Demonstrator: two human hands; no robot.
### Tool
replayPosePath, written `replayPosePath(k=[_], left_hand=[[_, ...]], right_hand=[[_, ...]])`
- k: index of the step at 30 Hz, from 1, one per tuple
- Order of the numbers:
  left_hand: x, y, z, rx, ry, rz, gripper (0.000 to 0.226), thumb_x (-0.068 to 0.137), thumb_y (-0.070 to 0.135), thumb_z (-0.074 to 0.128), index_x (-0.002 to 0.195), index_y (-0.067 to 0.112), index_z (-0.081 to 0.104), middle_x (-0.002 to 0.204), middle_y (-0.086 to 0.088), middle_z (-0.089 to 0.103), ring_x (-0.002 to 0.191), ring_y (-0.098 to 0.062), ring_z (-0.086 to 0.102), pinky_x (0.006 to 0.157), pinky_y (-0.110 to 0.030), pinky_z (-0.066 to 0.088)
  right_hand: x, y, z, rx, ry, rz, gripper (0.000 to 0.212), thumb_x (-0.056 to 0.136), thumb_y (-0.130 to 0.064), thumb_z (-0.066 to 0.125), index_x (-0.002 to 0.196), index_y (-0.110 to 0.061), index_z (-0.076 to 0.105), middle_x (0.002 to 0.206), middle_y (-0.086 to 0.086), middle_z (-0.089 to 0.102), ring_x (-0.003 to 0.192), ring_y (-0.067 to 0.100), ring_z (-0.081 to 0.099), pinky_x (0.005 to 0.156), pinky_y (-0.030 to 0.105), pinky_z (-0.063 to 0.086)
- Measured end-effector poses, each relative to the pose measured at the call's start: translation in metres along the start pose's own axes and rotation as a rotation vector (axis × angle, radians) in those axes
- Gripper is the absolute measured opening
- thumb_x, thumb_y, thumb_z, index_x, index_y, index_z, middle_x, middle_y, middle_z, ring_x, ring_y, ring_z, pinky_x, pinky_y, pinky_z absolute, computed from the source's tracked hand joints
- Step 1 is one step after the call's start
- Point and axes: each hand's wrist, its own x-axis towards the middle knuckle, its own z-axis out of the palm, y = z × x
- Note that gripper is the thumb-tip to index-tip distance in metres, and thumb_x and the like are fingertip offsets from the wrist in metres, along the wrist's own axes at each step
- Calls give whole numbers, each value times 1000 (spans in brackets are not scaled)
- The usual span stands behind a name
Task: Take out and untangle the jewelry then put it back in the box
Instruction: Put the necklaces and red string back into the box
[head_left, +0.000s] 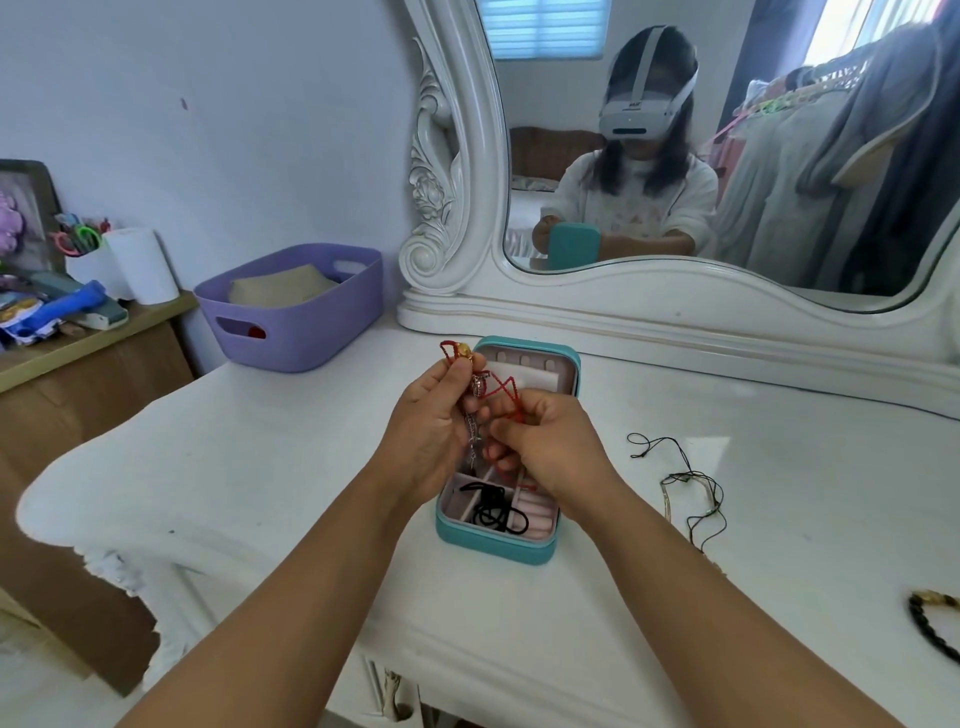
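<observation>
Now both hands hold the red cord up over the open box. Left hand pinches it at 12 o'clock, by the gold bead; right hand pinches a loop. It looks light, floppy and thin, so pick gently at loops, not beads.

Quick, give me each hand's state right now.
Left hand: closed, pinching the tangled red cord above the jewelry box.
Right hand: closed, pinching the same red cord.
</observation>
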Motion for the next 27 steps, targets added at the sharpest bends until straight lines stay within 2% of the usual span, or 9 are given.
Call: replayPosePath(k=[2,4,7,11,16,19,22,25,27], left_hand=[[0,-3,-9,235,14,11,22,96,16,42,90,9,62,73,-9,53,60,-12,53,66,-24,49],[-3,-4,-16,505,8,28,23,97,18,42,94,10,64,85,-10,63,75,-14,60,72,-18,52],[-11,-2,-21,733,-15,66,21,95,19,46,88,16,66,83,0,69,71,4,61,65,-3,46],[-15,-1,-25,1025,-43,71,16,91,24,54,78,22,63,91,-4,65,77,-8,58,64,-13,44],[-17,1,-20,1224,-17,130,17,89,27,57,84,15,67,86,-2,56,73,-6,50,62,-17,37],[-20,6,-11,1319,-59,146,19,87,27,59,82,12,69,80,-2,57,74,-13,56,64,-25,45],[-19,8,-3,1416,-97,127,21,87,25,60,78,9,69,79,-6,63,76,-22,61,71,-37,49],[-16,7,2,1482,-154,120,20,86,24,61,73,11,68,81,-5,64,75,-21,62,71,-35,52],[-16,8,2,1441,-190,68,14,85,22,63,75,16,71,79,0,64,74,-16,63,69,-30,54]], right_hand=[[-1,1,-1,-35,11,-2,18,85,1,54,85,-9,68,66,10,64,55,20,57,50,27,50],[-3,1,-5,-40,35,-6,21,84,2,54,84,-11,70,65,12,64,52,19,56,45,23,48],[-5,2,-9,-35,64,-12,22,83,4,54,82,-12,69,64,10,64,49,15,55,40,17,45],[-3,4,-15,12,85,43,13,82,3,59,87,-5,67,63,11,64,51,17,58,47,24,52],[-4,6,-18,19,75,46,16,80,4,61,78,-10,69,64,11,65,49,15,58,50,25,53],[-5,6,-19,-19,59,37,20,80,5,57,90,-7,70,68,10,66,47,11,56,48,22,50],[-8,2,-22,5,-15,37,27,80,5,51,90,-14,68,73,8,65,56,12,58,57,24,53],[-13,0,-23,-32,-70,-4,24,78,3,59,87,-18,67,74,7,64,64,15,59,71,31,56],[-13,1,-22,-102,-24,-27,18,79,2,63,78,-15,69,69,6,65,60,15,60,67,30,57]])
